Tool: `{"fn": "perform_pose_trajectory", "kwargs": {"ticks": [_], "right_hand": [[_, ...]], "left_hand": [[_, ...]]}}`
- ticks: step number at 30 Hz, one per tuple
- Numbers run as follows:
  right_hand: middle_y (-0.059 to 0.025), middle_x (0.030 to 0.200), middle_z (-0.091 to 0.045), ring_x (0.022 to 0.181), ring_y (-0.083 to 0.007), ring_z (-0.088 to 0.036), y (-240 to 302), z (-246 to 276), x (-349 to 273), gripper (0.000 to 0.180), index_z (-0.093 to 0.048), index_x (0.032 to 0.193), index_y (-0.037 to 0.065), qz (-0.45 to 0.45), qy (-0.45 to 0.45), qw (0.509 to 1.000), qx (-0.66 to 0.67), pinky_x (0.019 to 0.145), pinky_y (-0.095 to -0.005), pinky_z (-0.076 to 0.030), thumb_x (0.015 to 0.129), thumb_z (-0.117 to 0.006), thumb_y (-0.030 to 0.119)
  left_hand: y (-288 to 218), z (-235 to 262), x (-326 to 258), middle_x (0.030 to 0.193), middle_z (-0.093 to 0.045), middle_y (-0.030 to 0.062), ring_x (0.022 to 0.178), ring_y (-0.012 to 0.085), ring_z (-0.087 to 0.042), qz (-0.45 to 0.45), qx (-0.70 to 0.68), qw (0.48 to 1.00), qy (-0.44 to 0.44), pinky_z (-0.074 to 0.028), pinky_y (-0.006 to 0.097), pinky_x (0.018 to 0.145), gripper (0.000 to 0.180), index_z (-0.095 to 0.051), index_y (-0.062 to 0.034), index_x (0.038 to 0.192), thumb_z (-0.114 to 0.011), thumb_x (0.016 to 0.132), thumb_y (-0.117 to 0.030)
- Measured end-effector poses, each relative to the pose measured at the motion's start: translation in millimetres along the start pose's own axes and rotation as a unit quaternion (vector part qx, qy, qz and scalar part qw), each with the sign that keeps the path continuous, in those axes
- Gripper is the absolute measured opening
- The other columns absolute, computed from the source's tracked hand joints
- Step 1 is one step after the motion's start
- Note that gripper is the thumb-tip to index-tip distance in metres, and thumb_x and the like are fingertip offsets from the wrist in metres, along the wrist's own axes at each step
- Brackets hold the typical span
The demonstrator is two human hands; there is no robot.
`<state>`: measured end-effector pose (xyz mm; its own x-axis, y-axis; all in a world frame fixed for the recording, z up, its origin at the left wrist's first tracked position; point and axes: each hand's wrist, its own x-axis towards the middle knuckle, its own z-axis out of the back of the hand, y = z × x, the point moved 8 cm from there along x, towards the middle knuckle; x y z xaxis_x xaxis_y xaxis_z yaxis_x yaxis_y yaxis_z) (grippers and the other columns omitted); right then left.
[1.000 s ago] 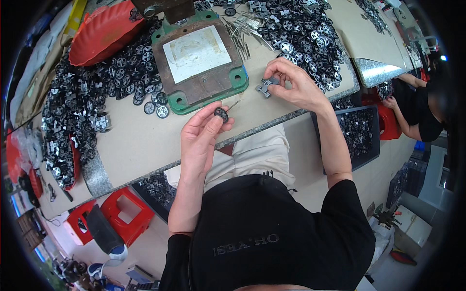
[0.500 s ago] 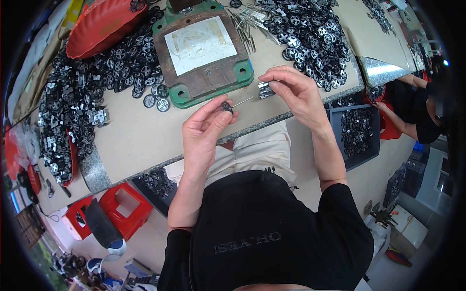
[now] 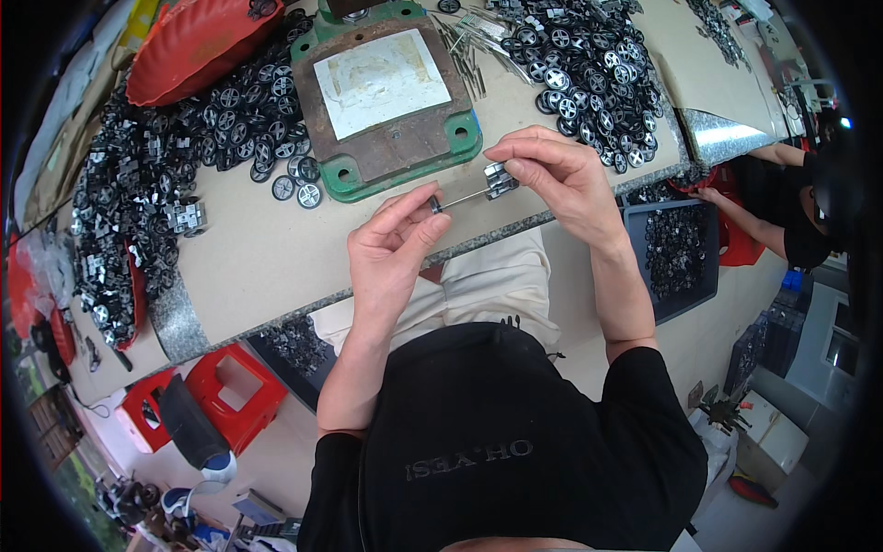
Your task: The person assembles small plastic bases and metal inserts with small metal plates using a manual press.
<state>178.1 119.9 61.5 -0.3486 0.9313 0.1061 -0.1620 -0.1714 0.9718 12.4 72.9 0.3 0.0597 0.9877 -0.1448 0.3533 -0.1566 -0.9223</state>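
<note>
My left hand (image 3: 388,241) pinches a small black toy wheel (image 3: 435,204) between thumb and fingertips. From the wheel a thin metal axle (image 3: 465,197) points to the right. My right hand (image 3: 578,189) grips a small silver-and-black toy part (image 3: 499,181) with thumb and forefinger. The axle's far end meets the lower side of this part; whether it has entered a hole is too small to tell. Both hands are held over the front edge of the worktable (image 3: 267,267), just before a green and brown metal press base (image 3: 395,152) with a white plate on top.
Heaped wheels (image 3: 598,83) lie behind my right hand, beside loose metal axles (image 3: 464,64). More wheels and silver-and-black parts (image 3: 129,193) cover the table's left, near a red scalloped dish (image 3: 198,51). A grey bin (image 3: 676,248) and a co-worker's arm (image 3: 750,221) are at right.
The axle's tip, which stood apart from the silver-and-black part, now meets it. The wheel has turned edge-on in my left fingers, and the part has tilted slightly.
</note>
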Motion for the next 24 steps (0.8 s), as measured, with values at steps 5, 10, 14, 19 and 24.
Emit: {"fn": "perform_pose_trajectory", "kwargs": {"ticks": [5, 10, 14, 19, 24], "right_hand": [[-0.0069, 0.095, -0.058, 0.085, -0.0098, -0.054, 2, -1, 1, 0.019, -0.062, 0.101, -0.001, 0.009, 0.003, 1.0, -0.016, 0.071, -0.0192, -0.044, 0.084, -0.053, -0.002], [-0.0088, 0.094, -0.061, 0.086, -0.0135, -0.057, 5, -2, -2, 0.024, -0.061, 0.105, 0.001, -0.001, -0.017, 1.0, -0.021, 0.074, -0.0238, -0.045, 0.081, -0.057, 0.0], [-0.0103, 0.103, -0.059, 0.096, -0.0148, -0.054, 10, -8, -4, 0.037, -0.054, 0.117, -0.001, 0.031, 0.006, 0.998, 0.045, 0.08, -0.0244, -0.044, 0.08, -0.056, -0.003], [-0.0118, 0.103, -0.06, 0.094, -0.0186, -0.058, 8, -11, -7, 0.042, -0.054, 0.117, 0.003, -0.004, -0.012, 1.0, -0.01, 0.081, -0.0276, -0.045, 0.075, -0.059, -0.003], [-0.0127, 0.102, -0.061, 0.093, -0.0202, -0.058, 23, -12, -5, 0.04, -0.055, 0.114, 0.002, 0.1, 0.0, 0.99, -0.098, 0.079, -0.0283, -0.046, 0.075, -0.059, -0.002]], "left_hand": [[-4, -2, -1, 0.093, -0.056, 0.0026, 0.079, 0.0049, -0.052, -0.026, 0.007, 1.0, -0.002, -0.045, 0.016, 0.069, 0.033, -0.059, 0.0006, 0.109, -0.063, 0.076, 0.006], [5, 1, -2, 0.095, -0.061, 0.0067, 0.079, 0.0099, -0.059, 0.044, -0.043, 0.998, -0.026, -0.047, 0.02, 0.072, 0.03, -0.058, 0.0025, 0.108, -0.062, 0.078, 0.003], [10, -1, -1, 0.094, -0.062, 0.0088, 0.079, 0.013, -0.062, 0.06, -0.108, 0.992, -0.015, -0.048, 0.022, 0.073, 0.029, -0.058, 0.003, 0.108, -0.061, 0.079, 0.003], [-11, 1, -4, 0.096, -0.061, 0.0105, 0.082, 0.0163, -0.062, -0.11, 0.057, 0.992, -0.037, -0.049, 0.024, 0.074, 0.03, -0.057, 0.0039, 0.108, -0.061, 0.079, 0.003], [-1, 1, -2, 0.095, -0.059, 0.0098, 0.082, 0.0146, -0.061, 0.002, -0.051, 0.998, -0.033, -0.049, 0.022, 0.071, 0.03, -0.058, 0.004, 0.107, -0.061, 0.077, 0.006]]}}
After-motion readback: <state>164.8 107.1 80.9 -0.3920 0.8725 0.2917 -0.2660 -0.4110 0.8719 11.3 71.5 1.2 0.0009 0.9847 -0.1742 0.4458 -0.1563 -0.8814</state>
